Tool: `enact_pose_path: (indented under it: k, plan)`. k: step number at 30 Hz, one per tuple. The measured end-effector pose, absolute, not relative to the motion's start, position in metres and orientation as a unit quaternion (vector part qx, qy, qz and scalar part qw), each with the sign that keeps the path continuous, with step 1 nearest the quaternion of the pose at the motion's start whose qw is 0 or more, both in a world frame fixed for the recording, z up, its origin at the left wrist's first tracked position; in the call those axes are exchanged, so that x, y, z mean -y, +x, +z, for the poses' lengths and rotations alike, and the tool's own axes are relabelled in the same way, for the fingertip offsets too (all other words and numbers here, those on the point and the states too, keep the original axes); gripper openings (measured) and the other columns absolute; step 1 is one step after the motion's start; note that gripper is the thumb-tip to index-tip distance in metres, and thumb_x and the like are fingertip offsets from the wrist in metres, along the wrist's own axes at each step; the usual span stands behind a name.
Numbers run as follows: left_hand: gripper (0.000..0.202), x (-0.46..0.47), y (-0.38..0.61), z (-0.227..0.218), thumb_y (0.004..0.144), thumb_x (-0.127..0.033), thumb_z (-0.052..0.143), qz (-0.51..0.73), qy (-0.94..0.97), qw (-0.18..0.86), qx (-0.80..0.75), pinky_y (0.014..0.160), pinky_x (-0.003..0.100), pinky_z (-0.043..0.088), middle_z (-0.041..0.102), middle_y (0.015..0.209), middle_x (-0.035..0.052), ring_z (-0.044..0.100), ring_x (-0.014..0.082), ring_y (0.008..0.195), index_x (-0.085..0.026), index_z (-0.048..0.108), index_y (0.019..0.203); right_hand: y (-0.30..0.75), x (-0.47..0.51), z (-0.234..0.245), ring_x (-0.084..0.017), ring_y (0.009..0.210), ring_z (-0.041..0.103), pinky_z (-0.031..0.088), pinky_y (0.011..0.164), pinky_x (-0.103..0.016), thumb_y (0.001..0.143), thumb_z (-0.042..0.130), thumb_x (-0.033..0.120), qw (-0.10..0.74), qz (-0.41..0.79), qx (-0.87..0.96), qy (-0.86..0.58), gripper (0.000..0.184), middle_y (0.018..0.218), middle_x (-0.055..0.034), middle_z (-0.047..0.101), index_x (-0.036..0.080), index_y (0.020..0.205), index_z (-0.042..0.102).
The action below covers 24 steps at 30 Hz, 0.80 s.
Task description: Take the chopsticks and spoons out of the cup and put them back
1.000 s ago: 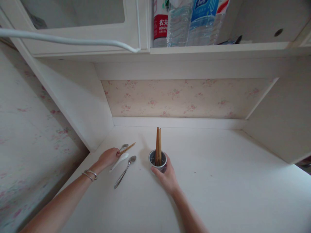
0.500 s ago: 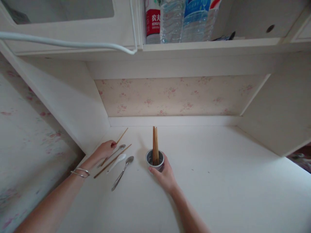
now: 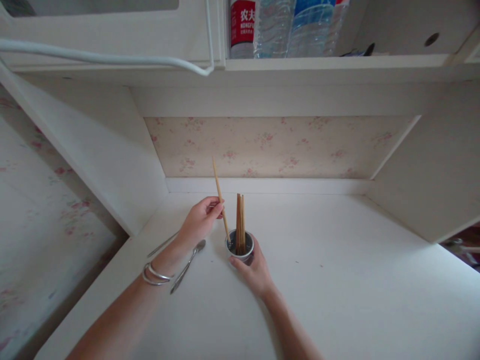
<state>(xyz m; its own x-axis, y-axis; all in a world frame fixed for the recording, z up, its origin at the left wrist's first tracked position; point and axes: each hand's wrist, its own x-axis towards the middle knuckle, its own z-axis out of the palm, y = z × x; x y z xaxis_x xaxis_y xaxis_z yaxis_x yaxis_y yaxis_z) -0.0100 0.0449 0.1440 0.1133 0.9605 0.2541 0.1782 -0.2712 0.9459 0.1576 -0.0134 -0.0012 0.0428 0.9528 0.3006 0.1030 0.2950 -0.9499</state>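
Observation:
My left hand (image 3: 204, 215) pinches a wooden chopstick (image 3: 217, 182) that stands nearly upright, its lower end at the rim of a metal cup (image 3: 243, 257). Several chopsticks (image 3: 240, 222) stand bunched inside the cup. My right hand (image 3: 255, 275) is wrapped round the cup's near right side. A metal spoon (image 3: 187, 265) lies on the white tabletop just right of my left forearm. Left of that forearm, part of a thin metal handle (image 3: 161, 246) shows. My left hand and forearm hide whatever lies beneath them.
Above the white tabletop (image 3: 337, 300) hangs a shelf (image 3: 318, 62) with plastic bottles (image 3: 272, 30) on it. A white cable (image 3: 112, 57) runs across the cabinet front. White side panels (image 3: 86, 145) and a flowered back wall (image 3: 262, 147) enclose the space.
My left hand has lifted the chopstick from the tabletop and carried it right to the cup, turning it upright. My right hand stays on the cup. The view has shifted slightly.

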Motion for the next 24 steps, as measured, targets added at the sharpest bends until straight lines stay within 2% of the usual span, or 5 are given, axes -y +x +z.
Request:
enact_pose_path:
  k: [6,11,17,24]
  plan:
    - [0.030,-0.051,0.009,0.086,0.085,-0.036,0.058,0.443,0.666,0.377,-0.466,0.081,0.031,0.053,0.069,0.091,0.0038,0.066,0.0167,0.086,-0.019,0.058,0.110,0.157,0.013,0.001,-0.028,0.123,0.054,0.041,0.106,-0.047,0.071,0.078,0.029,0.546,0.386,0.589,-0.454,0.076,0.133,-0.0067,0.058,0.027,0.138,0.041]
    - [0.026,-0.044,0.007,0.063,0.086,-0.038,0.057,0.396,0.677,0.367,-0.501,0.083,0.032,0.052,0.069,0.100,0.0071,0.065,0.0189,0.093,-0.017,0.062,0.101,0.156,0.011,0.004,-0.029,0.122,0.055,0.042,0.106,-0.047,0.071,0.077,0.031,0.557,0.372,0.587,-0.455,0.074,0.132,-0.0080,0.060,0.025,0.137,0.045]
    - [0.029,-0.042,0.009,0.058,0.086,-0.043,0.058,0.394,0.692,0.330,-0.507,0.078,0.031,0.053,0.069,0.095,0.0066,0.066,0.0184,0.088,-0.017,0.065,0.097,0.157,0.011,0.005,-0.027,0.120,0.056,0.044,0.104,-0.044,0.071,0.077,0.030,0.548,0.362,0.598,-0.460,0.074,0.131,-0.0070,0.060,0.026,0.136,0.044]
    - [0.031,-0.044,0.011,0.074,0.088,-0.045,0.053,0.391,0.721,0.253,-0.513,0.075,0.030,0.052,0.068,0.090,0.0060,0.064,0.0172,0.079,-0.018,0.066,0.086,0.158,0.012,0.007,-0.027,0.122,0.055,0.042,0.105,-0.044,0.072,0.077,0.029,0.537,0.367,0.601,-0.464,0.074,0.132,-0.0069,0.059,0.026,0.137,0.043]
